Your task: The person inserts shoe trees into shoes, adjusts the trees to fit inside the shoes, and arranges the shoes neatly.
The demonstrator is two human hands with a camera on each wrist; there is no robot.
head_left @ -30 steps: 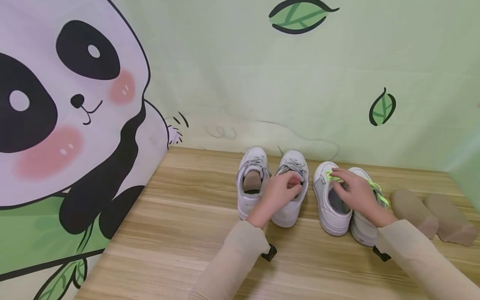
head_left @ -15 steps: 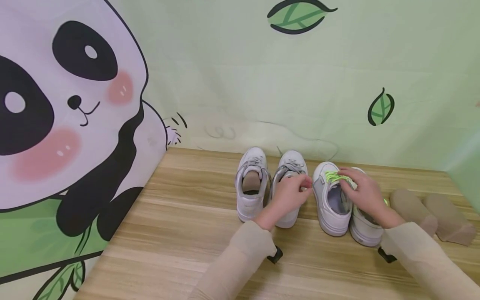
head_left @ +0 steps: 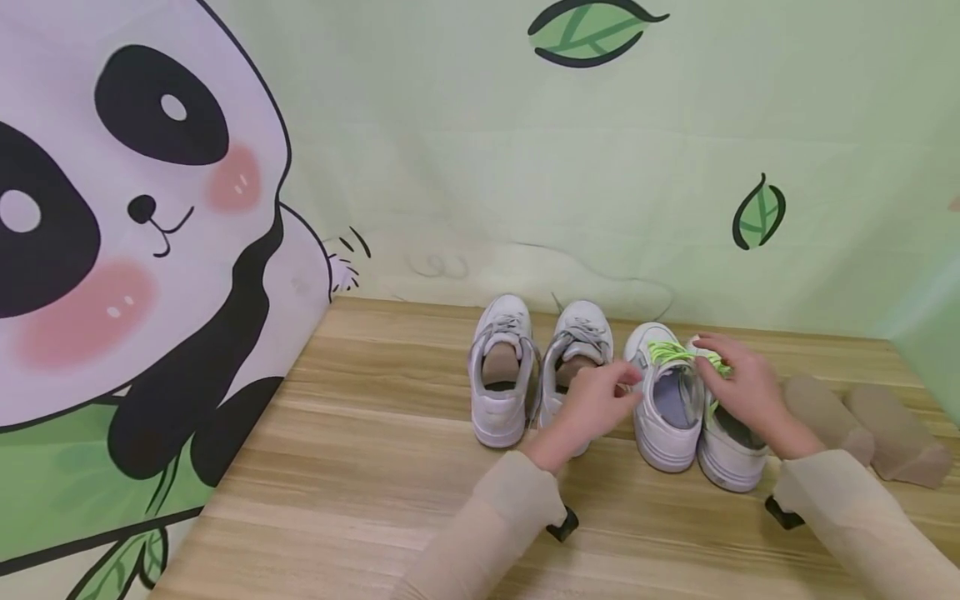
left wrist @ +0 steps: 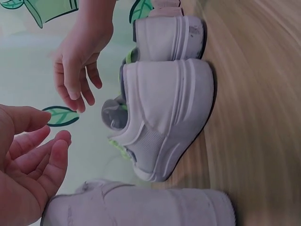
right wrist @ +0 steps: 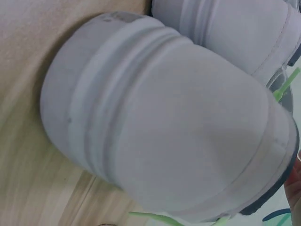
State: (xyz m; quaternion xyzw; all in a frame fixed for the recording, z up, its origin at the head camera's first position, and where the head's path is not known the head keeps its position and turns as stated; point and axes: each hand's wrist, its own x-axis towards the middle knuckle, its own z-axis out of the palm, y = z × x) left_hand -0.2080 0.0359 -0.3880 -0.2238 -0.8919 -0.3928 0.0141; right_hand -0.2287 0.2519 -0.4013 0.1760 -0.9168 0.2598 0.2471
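Two white sneakers with neon green laces, a left one (head_left: 667, 442) and a right one (head_left: 731, 467), stand side by side toes to the wall. Above the right one hovers my right hand (head_left: 746, 387), fingers loosely bent and holding nothing, as the left wrist view shows. My left hand (head_left: 596, 404) hangs loosely curled over the heel of a white sneaker with grey laces (head_left: 583, 321), partly hiding it. Another grey-laced sneaker (head_left: 498, 408) stands left of that. Both grey-laced shoes have something brown inside. A white heel (right wrist: 188, 127) fills the right wrist view.
Two brown, rounded, shoe-shaped blocks (head_left: 896, 437) lie on the wooden surface (head_left: 337, 500) to the right of the shoes. Behind stands a pale green backdrop (head_left: 450, 167) printed with leaves, and a panda picture (head_left: 247, 333) is on the left.
Both hands have moved to the right: the left from over the grey-laced sneaker toward the green-laced pair, the right off the left green-laced shoe's laces. The shoes stay in place.
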